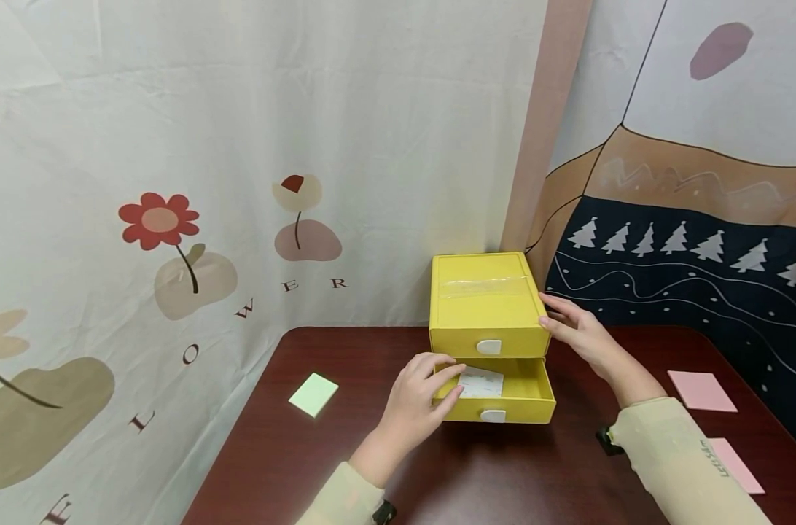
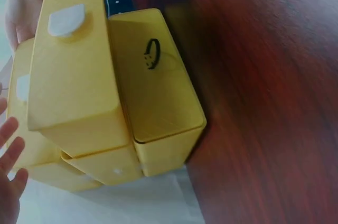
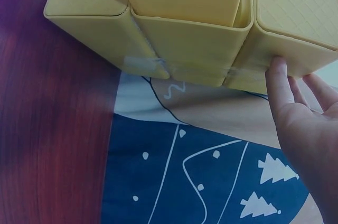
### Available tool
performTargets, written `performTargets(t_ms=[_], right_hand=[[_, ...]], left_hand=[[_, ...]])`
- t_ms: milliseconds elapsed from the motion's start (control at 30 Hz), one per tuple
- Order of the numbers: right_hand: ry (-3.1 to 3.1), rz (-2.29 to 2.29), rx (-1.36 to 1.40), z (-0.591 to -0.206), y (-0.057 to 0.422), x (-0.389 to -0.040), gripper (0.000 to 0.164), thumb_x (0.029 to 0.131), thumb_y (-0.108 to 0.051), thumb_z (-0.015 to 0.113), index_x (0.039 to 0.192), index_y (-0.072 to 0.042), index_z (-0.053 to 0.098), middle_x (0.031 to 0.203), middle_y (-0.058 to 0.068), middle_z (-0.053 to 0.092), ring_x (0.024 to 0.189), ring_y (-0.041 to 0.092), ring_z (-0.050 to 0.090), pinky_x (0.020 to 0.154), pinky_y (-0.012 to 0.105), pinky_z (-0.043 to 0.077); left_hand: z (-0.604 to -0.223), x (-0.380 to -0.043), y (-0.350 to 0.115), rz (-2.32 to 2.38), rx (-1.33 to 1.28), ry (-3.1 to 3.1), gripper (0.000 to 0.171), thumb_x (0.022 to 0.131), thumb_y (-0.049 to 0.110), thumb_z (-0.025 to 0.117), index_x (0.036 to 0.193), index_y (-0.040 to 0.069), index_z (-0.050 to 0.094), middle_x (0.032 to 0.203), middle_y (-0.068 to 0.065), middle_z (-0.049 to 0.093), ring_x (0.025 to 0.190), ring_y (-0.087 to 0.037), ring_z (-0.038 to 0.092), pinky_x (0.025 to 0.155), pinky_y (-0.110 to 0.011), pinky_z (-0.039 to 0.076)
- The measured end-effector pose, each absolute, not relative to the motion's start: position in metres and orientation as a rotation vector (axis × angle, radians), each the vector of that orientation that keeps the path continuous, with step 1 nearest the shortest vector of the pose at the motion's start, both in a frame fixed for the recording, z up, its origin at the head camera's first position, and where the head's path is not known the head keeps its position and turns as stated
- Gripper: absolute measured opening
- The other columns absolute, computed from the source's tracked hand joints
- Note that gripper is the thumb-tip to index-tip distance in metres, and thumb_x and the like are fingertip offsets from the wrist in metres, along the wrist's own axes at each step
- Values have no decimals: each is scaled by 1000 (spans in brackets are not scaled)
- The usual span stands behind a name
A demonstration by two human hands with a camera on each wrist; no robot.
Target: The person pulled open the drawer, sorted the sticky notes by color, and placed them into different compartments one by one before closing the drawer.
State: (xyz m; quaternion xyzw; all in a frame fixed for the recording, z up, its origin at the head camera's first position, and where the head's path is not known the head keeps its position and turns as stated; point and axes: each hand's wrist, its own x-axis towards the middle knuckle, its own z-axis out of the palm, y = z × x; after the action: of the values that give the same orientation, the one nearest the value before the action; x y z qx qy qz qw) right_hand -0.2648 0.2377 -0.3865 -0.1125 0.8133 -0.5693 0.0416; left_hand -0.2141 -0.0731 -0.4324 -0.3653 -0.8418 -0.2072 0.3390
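A yellow drawer box (image 1: 480,306) stands at the back of the table. Its middle drawer (image 1: 519,410), with a white tab handle (image 1: 493,415), is pulled out and contains a white printed slip (image 1: 486,380). My left hand (image 1: 411,397) hovers by this drawer's left side, fingers spread and loosely bent, with no object in them. With extended fingertips, my right hand (image 1: 584,337) touches the right side of the top section, as the right wrist view also shows. The left wrist view reveals a lowest section (image 2: 163,97) with a black loop (image 2: 152,54) on it.
A green sticky-note pad (image 1: 313,394) lies on the dark red table (image 1: 365,350) at left. Two pink pads, a farther one (image 1: 702,391) and a nearer one (image 1: 739,467), lie at right, the nearer partly behind my sleeve. A printed curtain (image 1: 398,182) hangs right behind the box.
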Motion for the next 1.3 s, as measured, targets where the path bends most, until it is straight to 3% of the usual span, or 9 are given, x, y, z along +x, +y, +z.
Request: performTargets(t_ms=[633, 900, 1300], right_hand=[[2504, -1721, -337, -387, 238, -265, 67, 97, -35, 52, 152, -12, 22, 157, 18, 13, 135, 44, 31, 106, 63, 26], [2504, -1739, -346, -387, 238, -265, 66, 97, -35, 52, 151, -10, 23, 157, 17, 14, 133, 41, 34, 107, 60, 29], [2502, -1741, -354, -387, 237, -264, 66, 97, -35, 52, 151, -10, 23, 157, 18, 15, 133, 41, 35, 106, 60, 29]], left_hand=[[-462, -221, -119, -631, -731, -2048, 40, 82, 17, 66, 122, 14, 63, 119, -6, 60, 110, -24, 55, 85, -41, 49], [-467, -227, -143, -638, -606, -2099, 45, 82, 16, 67, 126, 13, 60, 121, -8, 59, 113, -26, 54, 92, -40, 45], [-478, -229, -164, -659, -398, -2293, 57, 85, 20, 68, 138, 14, 49, 137, -11, 48, 122, -33, 47, 95, -49, 43]])
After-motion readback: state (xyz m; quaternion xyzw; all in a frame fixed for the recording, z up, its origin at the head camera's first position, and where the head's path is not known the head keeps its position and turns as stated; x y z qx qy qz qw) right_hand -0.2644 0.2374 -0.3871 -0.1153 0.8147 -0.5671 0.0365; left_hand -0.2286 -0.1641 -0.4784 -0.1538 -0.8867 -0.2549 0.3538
